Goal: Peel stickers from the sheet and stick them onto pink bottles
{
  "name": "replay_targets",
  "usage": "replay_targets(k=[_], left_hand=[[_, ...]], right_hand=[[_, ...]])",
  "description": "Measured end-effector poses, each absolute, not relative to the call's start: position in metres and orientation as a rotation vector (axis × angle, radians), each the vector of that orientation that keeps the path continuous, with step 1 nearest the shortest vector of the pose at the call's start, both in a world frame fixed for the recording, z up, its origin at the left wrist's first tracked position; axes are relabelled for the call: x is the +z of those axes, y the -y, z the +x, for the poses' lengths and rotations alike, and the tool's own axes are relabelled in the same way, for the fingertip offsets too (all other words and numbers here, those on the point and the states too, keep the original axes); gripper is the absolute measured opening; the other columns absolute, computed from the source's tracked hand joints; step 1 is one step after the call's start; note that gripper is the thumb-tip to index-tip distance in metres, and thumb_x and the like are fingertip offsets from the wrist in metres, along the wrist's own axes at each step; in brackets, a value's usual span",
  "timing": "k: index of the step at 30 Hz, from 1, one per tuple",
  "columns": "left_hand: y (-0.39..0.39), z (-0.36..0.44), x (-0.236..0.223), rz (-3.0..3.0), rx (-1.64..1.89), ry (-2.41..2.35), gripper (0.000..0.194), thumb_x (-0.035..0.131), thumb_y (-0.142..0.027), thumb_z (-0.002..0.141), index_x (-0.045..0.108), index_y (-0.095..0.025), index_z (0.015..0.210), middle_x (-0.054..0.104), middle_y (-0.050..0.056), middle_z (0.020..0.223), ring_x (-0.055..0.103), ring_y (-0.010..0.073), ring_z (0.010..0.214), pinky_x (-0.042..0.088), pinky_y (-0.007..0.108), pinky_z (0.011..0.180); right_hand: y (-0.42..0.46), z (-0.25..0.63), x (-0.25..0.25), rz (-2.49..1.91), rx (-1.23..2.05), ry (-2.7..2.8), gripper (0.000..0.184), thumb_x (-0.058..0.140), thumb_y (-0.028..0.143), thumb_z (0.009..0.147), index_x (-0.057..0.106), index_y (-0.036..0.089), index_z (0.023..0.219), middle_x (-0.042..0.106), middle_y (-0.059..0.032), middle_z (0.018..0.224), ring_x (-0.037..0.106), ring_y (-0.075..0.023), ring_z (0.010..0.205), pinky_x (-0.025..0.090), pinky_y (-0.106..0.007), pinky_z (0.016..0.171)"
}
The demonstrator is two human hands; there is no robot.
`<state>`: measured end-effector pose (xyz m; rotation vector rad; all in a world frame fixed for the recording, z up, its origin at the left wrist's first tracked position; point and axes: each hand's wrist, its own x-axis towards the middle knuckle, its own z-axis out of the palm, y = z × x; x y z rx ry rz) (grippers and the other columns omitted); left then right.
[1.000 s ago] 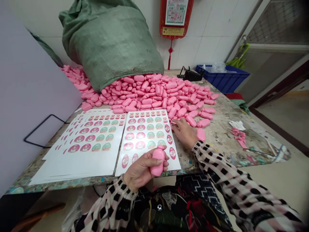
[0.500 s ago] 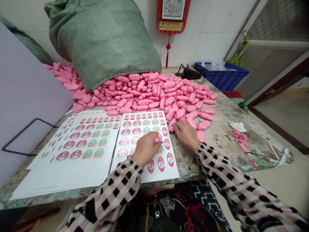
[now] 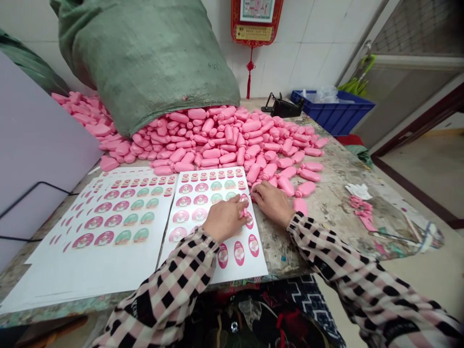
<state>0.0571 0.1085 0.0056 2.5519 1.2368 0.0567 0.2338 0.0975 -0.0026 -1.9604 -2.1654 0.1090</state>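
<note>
Shifted from the near edge of the sheet point(image 3: 203, 241) a second ago, the left hand point(image 3: 224, 220) now lies over the sheet's right side. Its fingers are closed around a bottle point(image 3: 243, 212), mostly hidden, held over the sheet's right-hand labels. Right hand point(image 3: 274, 204): fingers bent, tips at the sheet's right edge; whether they grip anything cannot be told. Left of the sheet lies a stack point(image 3: 105, 261) of similar sheets; beyond it, a pile point(image 3: 217, 140) of pink bottles below a green sack point(image 3: 152, 58); far right, a blue bin point(image 3: 333, 113).
</note>
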Motion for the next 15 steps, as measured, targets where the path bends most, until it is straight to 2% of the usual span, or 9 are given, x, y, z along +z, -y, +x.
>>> replay_targets(k=[8, 15], left_hand=[[-0.110, 0.055, 0.008, 2.523, -0.005, -1.226, 0.048, 0.052, -0.048, 0.077, 0.051, -0.034, 0.123, 0.044, 0.003, 0.137, 0.056, 0.0281, 0.102, 0.041, 0.038, 0.082], [-0.112, 0.051, 0.009, 2.533, -0.028, -1.152, 0.051, 0.051, -0.054, 0.076, 0.052, -0.036, 0.123, 0.038, 0.003, 0.142, 0.054, 0.0311, 0.106, 0.039, 0.041, 0.085]], right_hand=[[-0.100, 0.240, 0.003, -1.898, 0.139, 2.277, 0.024, 0.039, 0.034, 0.091, 0.060, 0.023, 0.096, 0.059, -0.0033, 0.099, 0.056, -0.0155, 0.087, 0.033, -0.025, 0.064], [-0.103, 0.246, 0.000, -1.838, 0.266, 2.237, 0.021, 0.042, 0.032, 0.090, 0.060, 0.022, 0.089, 0.060, -0.0005, 0.094, 0.056, -0.0130, 0.085, 0.034, -0.022, 0.065]])
